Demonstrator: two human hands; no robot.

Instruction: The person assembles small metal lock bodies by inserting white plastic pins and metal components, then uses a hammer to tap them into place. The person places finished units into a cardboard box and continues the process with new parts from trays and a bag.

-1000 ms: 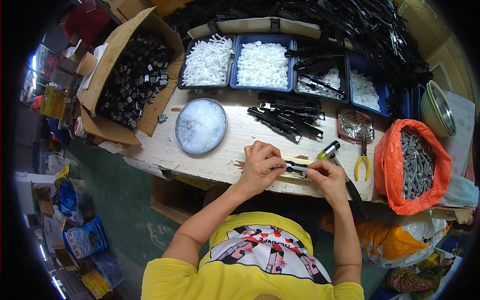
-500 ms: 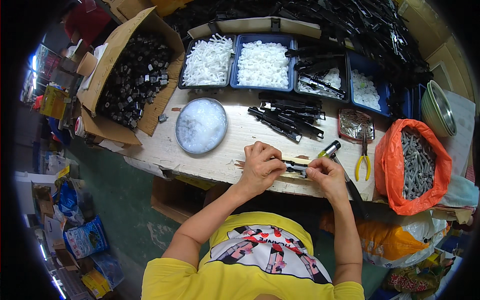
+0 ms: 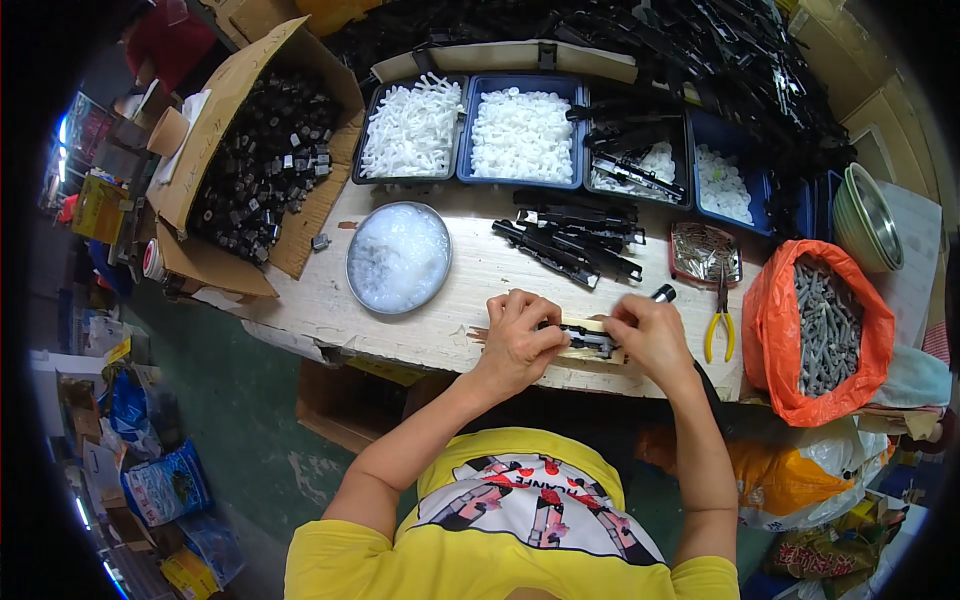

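Near the table's front edge lies a black plastic part with a grey rod-like piece (image 3: 592, 341), on a pale wooden strip (image 3: 572, 357). My left hand (image 3: 521, 340) is closed around its left end, fingers bent over the top. At the other end, my right hand (image 3: 650, 335) has its fingers curled together at the part's upper side; whatever sits between those fingertips is too small or hidden to make out. Behind my right hand lies a hammer (image 3: 664, 293), mostly covered, with only its dark end and a bit of handle showing.
A round dish of whitish grease (image 3: 400, 258) stands left, by a carton of small black pieces (image 3: 265, 165). Blue bins (image 3: 522, 182) of white plastic parts line the back. Black parts (image 3: 570, 245), a pin tray (image 3: 705, 252), yellow-handled pliers (image 3: 720, 335) and an orange bag of grey screws (image 3: 770, 340) lie right.
My right hand has shifted slightly up and its fingers have curled over the part's right end, covering more of the hammer. The left hand keeps its grip. The whole view has shifted slightly.
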